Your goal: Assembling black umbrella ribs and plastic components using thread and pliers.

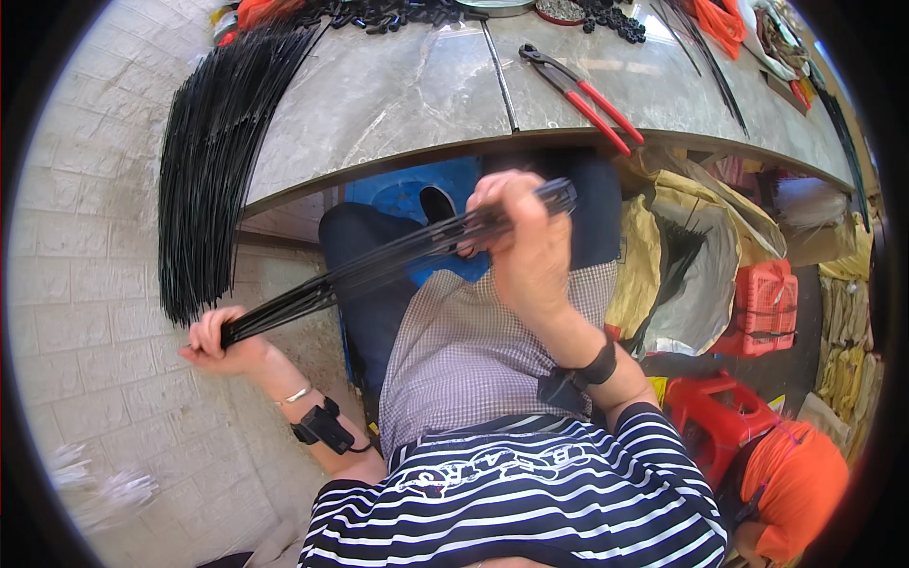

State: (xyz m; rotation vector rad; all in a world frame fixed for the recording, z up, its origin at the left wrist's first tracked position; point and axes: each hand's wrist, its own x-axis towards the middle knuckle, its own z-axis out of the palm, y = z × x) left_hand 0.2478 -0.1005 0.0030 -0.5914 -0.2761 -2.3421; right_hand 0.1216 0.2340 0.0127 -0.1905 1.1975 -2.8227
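Observation:
A bundle of long, thin black strands point(398, 254) stretches slantwise across my lap, held between both hands. My left hand point(225, 339) is closed round its lower left end, beside the wall. Higher up and to the right, my right hand point(530, 232) is wrapped round the other end, with a short blurred length poking out past the fingers. The bundle hangs in the air below the table's front edge. Near my left hand, a thick mass of similar black strands point(213, 175) droops over the table's left end.
Red-handled pincers point(587, 99) lie on the grey marbled table point(398, 95). Small black parts point(402, 13) are heaped at its back. To my right are an open woven sack point(701, 275) with dark strands inside, a red plastic basket point(765, 308) and a red stool point(720, 417).

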